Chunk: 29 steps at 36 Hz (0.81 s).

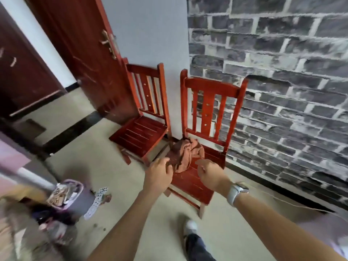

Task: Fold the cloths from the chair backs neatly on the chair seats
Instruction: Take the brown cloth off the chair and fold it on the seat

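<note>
Two red chairs (203, 129) stand on pale floor (94, 151) beside a brick-patterned wall (282, 72).

Two red wooden chairs are counted, one at the left (142, 117) and one at the right (204, 129). One crumpled brown cloth (185, 154) is seen. Two hands are counted, left (159, 175) and right (211, 173). One wristwatch (236, 192), one door (81, 53), one purple basket (66, 194) and one white shoe (190, 227) are noted.
</note>
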Each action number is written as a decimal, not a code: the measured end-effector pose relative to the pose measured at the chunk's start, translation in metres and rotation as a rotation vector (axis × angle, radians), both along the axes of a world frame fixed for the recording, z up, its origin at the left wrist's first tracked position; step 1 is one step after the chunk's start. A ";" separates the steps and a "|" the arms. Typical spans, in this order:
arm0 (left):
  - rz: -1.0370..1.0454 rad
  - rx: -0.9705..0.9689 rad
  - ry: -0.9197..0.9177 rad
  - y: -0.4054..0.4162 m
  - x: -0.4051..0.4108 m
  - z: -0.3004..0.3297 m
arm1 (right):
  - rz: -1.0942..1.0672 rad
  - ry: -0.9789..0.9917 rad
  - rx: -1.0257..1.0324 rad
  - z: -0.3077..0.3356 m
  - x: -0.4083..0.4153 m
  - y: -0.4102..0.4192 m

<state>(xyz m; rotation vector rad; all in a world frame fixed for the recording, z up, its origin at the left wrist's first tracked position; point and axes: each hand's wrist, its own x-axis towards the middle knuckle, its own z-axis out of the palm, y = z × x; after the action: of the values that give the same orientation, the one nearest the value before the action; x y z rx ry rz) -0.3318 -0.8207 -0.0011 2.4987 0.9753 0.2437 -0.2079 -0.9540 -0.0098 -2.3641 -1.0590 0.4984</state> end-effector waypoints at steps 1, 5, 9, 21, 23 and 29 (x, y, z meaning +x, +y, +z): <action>0.025 -0.002 -0.001 0.014 -0.003 -0.003 | 0.028 0.010 -0.001 -0.005 0.001 0.017; 0.079 -0.049 -0.010 0.066 0.003 -0.021 | 0.073 0.076 -0.014 -0.028 0.016 0.081; 0.058 -0.110 0.039 0.120 0.033 -0.045 | 0.015 0.152 -0.054 -0.063 0.046 0.136; 0.061 -0.366 0.128 0.231 0.118 -0.153 | -0.327 0.387 -0.254 -0.161 0.137 0.234; 0.079 -0.421 0.159 0.238 0.116 -0.170 | -0.363 0.393 -0.280 -0.172 0.142 0.241; 0.056 -0.451 0.242 0.275 0.122 -0.216 | -0.485 0.511 -0.332 -0.208 0.164 0.280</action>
<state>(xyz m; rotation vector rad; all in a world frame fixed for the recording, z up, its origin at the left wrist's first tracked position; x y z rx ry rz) -0.2102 -0.5459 -0.2170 2.1175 1.0575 -0.2446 -0.0443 -0.6741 -0.2182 -2.4472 -0.1725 1.0709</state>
